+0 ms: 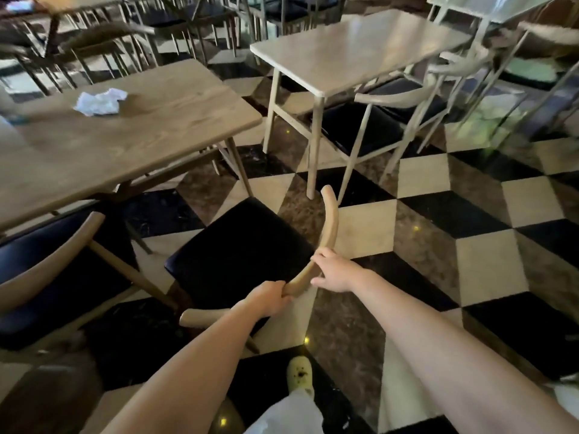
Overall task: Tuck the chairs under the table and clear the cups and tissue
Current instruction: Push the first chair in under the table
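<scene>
A wooden chair with a black seat stands on the floor, off the near right corner of the wooden table. Its curved wooden backrest arcs toward me. My left hand is closed around the lower part of that backrest. My right hand grips it a little higher up. A crumpled white tissue lies on the table's far left part. At the table's left edge a blurred blue and white thing is partly cut off. A second chair stands at the left with its seat partly under the table.
A pale table with a black-seated chair stands beyond, to the right. More tables and chairs fill the back and right. The floor is checkered black, cream and brown tile. My foot in a light shoe is below the chair.
</scene>
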Demonstrator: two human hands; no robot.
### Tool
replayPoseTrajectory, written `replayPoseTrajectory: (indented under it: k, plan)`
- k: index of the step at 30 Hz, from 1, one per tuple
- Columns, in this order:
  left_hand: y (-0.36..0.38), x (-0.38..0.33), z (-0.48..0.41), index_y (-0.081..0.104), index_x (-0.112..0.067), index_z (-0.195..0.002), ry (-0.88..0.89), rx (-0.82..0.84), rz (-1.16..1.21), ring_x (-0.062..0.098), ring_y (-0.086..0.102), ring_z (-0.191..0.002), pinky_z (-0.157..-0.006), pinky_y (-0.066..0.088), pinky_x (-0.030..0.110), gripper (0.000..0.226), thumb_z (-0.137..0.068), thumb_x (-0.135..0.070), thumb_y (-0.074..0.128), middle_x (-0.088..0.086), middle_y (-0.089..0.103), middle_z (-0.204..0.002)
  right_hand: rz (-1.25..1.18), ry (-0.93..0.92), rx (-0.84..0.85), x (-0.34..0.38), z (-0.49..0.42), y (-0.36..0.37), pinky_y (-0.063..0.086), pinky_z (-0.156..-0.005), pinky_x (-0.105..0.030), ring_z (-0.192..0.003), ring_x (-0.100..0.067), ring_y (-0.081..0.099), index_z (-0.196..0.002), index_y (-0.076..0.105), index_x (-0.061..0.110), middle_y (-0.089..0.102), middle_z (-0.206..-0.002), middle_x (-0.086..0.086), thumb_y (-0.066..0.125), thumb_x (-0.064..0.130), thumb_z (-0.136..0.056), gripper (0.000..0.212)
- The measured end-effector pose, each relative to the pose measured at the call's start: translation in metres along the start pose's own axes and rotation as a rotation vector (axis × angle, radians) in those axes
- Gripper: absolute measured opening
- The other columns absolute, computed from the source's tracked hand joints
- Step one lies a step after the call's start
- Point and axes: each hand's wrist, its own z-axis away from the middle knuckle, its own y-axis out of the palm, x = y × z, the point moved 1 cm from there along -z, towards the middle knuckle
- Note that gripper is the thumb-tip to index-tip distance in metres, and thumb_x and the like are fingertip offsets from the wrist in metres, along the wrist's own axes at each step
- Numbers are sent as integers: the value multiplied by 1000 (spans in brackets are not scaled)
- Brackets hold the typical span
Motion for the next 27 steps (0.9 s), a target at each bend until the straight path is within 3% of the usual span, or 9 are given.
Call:
replayPoseTrajectory:
  k: [5,12,18,21,24,27]
  plan:
    - [9,12,-17,57,-31,-115,-42,11,135,2,53,-78,-62,38,17,33,-86,-49,57,-18,53,-86,63,-151,-23,-30,-28,-7,28,-113,-45,-141,-23,18,-138,40,17,30,-147,-5,55,32,-92,50]
    - [14,10,-11,56,-34,-118,-112,-37,185,1,57,-81,-65,42,16,38,-83,-48,61,-16,58,-90,176,-369,-40,-57,-45,-15,22,-116,-43,-136,-20,26,-132,46,24,42,-139,0,60,25,-88,46]
    - [30,-10,-9,59,-32,-114,-257,-307,115,11,62,-89,-75,52,26,33,-82,-28,63,-9,65,-99,318,-434,-127,-75,-70,-28,36,-111,-40,-132,-21,39,-125,54,18,52,-132,-3,65,6,-83,45]
    - [32,-10,-12,60,-33,-112,-285,-337,86,9,60,-85,-71,48,23,33,-81,-26,65,-13,62,-93,414,-507,-215,-77,-78,-29,45,-99,-36,-113,-22,52,-113,59,16,61,-117,-4,62,8,-85,30]
    - [27,-1,-11,60,-34,-112,-299,-332,88,5,56,-81,-67,42,20,34,-79,-26,67,-16,57,-89,473,-587,-242,-74,-82,-27,42,-99,-34,-110,-23,55,-115,58,14,62,-115,-5,59,8,-86,29]
    - [9,14,-13,59,-31,-117,-320,-334,54,10,60,-87,-70,48,23,38,-81,-26,67,-11,62,-98,496,-617,-290,-59,-91,-32,41,-100,-34,-109,-24,55,-117,57,12,62,-116,-7,55,7,-89,28]
